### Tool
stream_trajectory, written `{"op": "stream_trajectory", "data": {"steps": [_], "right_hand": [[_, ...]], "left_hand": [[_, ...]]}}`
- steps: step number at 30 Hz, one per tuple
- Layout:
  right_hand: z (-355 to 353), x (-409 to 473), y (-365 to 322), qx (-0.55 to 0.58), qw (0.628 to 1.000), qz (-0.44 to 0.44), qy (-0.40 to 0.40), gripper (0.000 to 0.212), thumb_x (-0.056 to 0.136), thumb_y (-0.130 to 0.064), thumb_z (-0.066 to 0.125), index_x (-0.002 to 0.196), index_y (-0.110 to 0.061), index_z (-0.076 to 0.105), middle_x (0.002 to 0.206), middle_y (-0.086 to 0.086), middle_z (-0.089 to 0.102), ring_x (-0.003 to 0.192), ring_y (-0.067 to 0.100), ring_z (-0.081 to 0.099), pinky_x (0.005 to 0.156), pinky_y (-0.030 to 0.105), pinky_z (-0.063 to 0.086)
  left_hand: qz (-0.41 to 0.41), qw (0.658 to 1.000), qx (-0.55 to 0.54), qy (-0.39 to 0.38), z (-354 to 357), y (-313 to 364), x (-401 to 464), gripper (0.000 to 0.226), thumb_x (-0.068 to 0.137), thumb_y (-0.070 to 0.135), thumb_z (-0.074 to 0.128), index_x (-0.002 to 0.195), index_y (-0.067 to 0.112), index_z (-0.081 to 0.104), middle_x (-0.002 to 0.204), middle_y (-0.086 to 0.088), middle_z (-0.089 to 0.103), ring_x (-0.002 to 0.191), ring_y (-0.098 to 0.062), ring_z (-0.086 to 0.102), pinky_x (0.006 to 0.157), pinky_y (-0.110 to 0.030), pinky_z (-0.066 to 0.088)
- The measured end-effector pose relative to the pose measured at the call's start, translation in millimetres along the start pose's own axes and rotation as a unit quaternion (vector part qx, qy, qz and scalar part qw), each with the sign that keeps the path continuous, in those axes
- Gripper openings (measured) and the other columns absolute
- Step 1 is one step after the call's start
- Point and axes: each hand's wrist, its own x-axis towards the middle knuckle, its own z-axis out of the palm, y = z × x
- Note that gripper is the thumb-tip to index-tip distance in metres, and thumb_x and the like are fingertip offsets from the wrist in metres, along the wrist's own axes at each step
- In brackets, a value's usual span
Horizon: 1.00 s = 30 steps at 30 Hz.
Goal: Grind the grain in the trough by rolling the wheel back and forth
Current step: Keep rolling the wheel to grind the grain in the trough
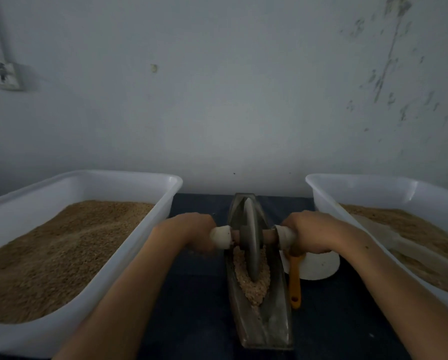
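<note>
Grain (254, 279) lies heaped in the narrow metal trough (263, 323), which stands on the dark tabletop (191, 294) between the two arms. A grey wheel (251, 237) stands upright in the pile, its wooden axle (268, 236) spanning the trough. The left hand's (191, 232) grip is closed round the white left handle (220, 237); the right hand's (308, 233) grip is closed round the white right handle (285, 236). Just outside the left grip sits a white tub (165, 193) full of brown grain; outside the right grip, another white tub (321, 196). Under the right grip, a white bowl (321, 266) and an orange scoop (294, 279) crowd the trough's side.
</note>
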Motion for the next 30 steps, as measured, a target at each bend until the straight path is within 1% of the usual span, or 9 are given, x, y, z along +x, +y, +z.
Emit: {"op": "stream_trajectory", "data": {"steps": [5, 9, 12, 15, 18, 20, 23, 26, 30], "right_hand": [[4, 1, -1, -0.001, 1.0, 0.014, 0.027, 0.02, 0.084, -0.023, 0.065, 0.103, -0.018, 0.064, 0.099, 0.003, 0.066, 0.09, 0.018, 0.064, 0.075, 0.03, 0.05], [16, 11, -2, -0.012, 0.99, 0.032, 0.14, 0.015, 0.083, -0.023, 0.064, 0.098, -0.024, 0.06, 0.099, -0.001, 0.065, 0.09, 0.019, 0.063, 0.078, 0.032, 0.051], [28, 18, -1, -0.037, 0.969, 0.031, 0.242, 0.018, 0.083, -0.025, 0.065, 0.096, -0.026, 0.052, 0.1, -0.004, 0.064, 0.094, 0.018, 0.06, 0.08, 0.031, 0.044], [36, 22, 0, -0.06, 0.954, 0.024, 0.293, 0.024, 0.081, -0.025, 0.067, 0.099, -0.026, 0.051, 0.101, -0.005, 0.063, 0.097, 0.018, 0.058, 0.08, 0.031, 0.038], [32, 20, 1, -0.05, 0.962, 0.022, 0.267, 0.022, 0.082, -0.026, 0.066, 0.095, -0.027, 0.049, 0.101, -0.003, 0.063, 0.098, 0.019, 0.059, 0.08, 0.031, 0.039], [25, 18, 0, -0.036, 0.976, 0.027, 0.215, 0.018, 0.085, -0.026, 0.064, 0.091, -0.028, 0.048, 0.102, -0.002, 0.064, 0.096, 0.019, 0.061, 0.078, 0.031, 0.041], [14, 15, 1, -0.019, 0.993, 0.023, 0.114, 0.024, 0.085, -0.024, 0.066, 0.108, -0.024, 0.059, 0.109, 0.002, 0.065, 0.099, 0.02, 0.062, 0.079, 0.03, 0.046], [6, 6, 1, -0.003, 0.999, 0.015, 0.05, 0.026, 0.083, -0.025, 0.07, 0.108, -0.02, 0.062, 0.106, 0.003, 0.066, 0.095, 0.019, 0.063, 0.075, 0.029, 0.047], [2, 1, -1, 0.008, 1.0, 0.014, -0.006, 0.021, 0.082, -0.025, 0.071, 0.099, -0.017, 0.061, 0.103, 0.006, 0.066, 0.093, 0.02, 0.064, 0.076, 0.03, 0.049]], "left_hand": [[-0.004, 1.0, 0.007, 0.017, 0, 2, 1, 0.036, 0.082, 0.028, 0.069, 0.114, 0.014, 0.06, 0.097, -0.003, 0.065, 0.085, -0.018, 0.062, 0.079, -0.031, 0.049], [-0.027, 0.993, 0.042, 0.11, 6, 6, 4, 0.041, 0.079, 0.028, 0.071, 0.116, 0.017, 0.057, 0.11, -0.006, 0.063, 0.1, -0.023, 0.06, 0.087, -0.036, 0.049], [-0.033, 0.979, 0.05, 0.194, 12, 7, 6, 0.032, 0.083, 0.024, 0.066, 0.111, 0.019, 0.054, 0.11, -0.005, 0.061, 0.099, -0.023, 0.059, 0.077, -0.032, 0.044], [-0.034, 0.972, 0.06, 0.225, 15, 8, 6, 0.028, 0.085, 0.023, 0.064, 0.11, 0.018, 0.053, 0.11, -0.005, 0.061, 0.099, -0.023, 0.059, 0.071, -0.03, 0.037], [-0.032, 0.974, 0.064, 0.215, 13, 8, 6, 0.03, 0.084, 0.024, 0.065, 0.111, 0.019, 0.054, 0.11, -0.004, 0.062, 0.1, -0.022, 0.059, 0.075, -0.031, 0.041], [-0.029, 0.98, 0.076, 0.182, 10, 7, 7, 0.034, 0.083, 0.026, 0.067, 0.114, 0.019, 0.055, 0.111, -0.004, 0.062, 0.101, -0.021, 0.06, 0.08, -0.032, 0.044], [-0.022, 0.989, 0.088, 0.117, 4, 6, 6, 0.042, 0.079, 0.03, 0.071, 0.117, 0.018, 0.056, 0.112, -0.004, 0.063, 0.101, -0.022, 0.06, 0.084, -0.033, 0.047], [-0.012, 0.996, 0.065, 0.061, 1, 5, 4, 0.046, 0.078, 0.031, 0.073, 0.118, 0.017, 0.057, 0.111, -0.005, 0.063, 0.1, -0.022, 0.06, 0.087, -0.035, 0.048], [-0.005, 0.999, 0.039, 0.016, 0, 2, 4, 0.042, 0.078, 0.028, 0.073, 0.116, 0.017, 0.059, 0.107, -0.003, 0.063, 0.091, -0.018, 0.057, 0.08, -0.031, 0.046]]}}
